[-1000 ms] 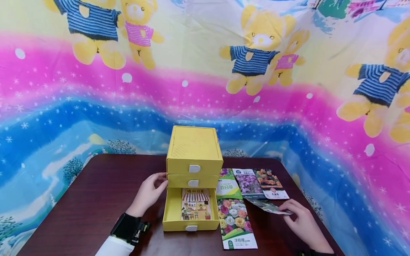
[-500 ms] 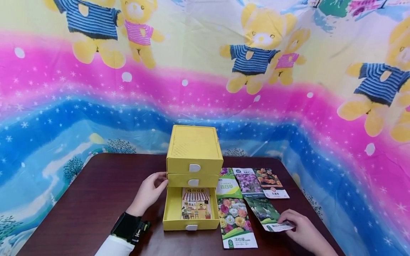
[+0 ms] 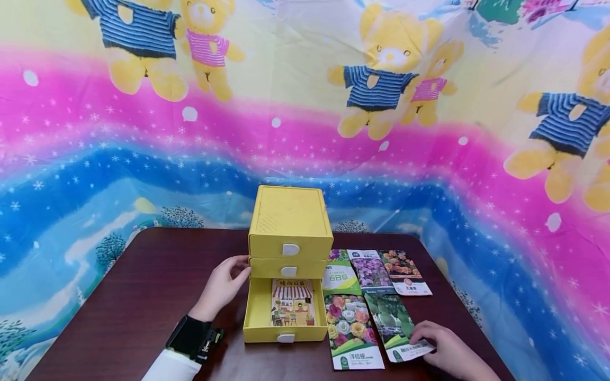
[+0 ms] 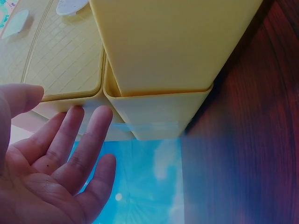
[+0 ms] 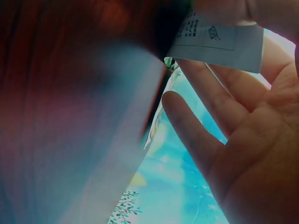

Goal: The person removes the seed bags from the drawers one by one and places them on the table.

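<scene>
My left hand (image 3: 223, 288) steadies the left side of the yellow drawer unit (image 3: 293, 211). In the left wrist view its fingers (image 4: 96, 128) are spread and fairly straight, with fingertips at the yellow wall. The bottom drawer (image 3: 258, 317) is pulled out and holds an illustrated seed packet (image 3: 292, 307) with a striped awning. On the right, my right hand (image 3: 445, 346) pinches the near right corner of a green seed packet (image 3: 389, 320). The packet's printed white back (image 5: 224, 42) shows between thumb and fingers in the right wrist view.
A rose-pictured packet (image 3: 352, 328) lies between the drawer and the green one. Behind are a lime-green packet (image 3: 342, 278), a purple-flower packet (image 3: 373, 272) and an orange-flower packet (image 3: 402, 267). The dark wooden table (image 3: 157, 286) meets a bear-print cloth (image 3: 276, 143) at its back.
The green seed packet has swung down from tilted to nearly flat beside the rose packet, its near end moving toward me with my right hand. My left hand stays put.
</scene>
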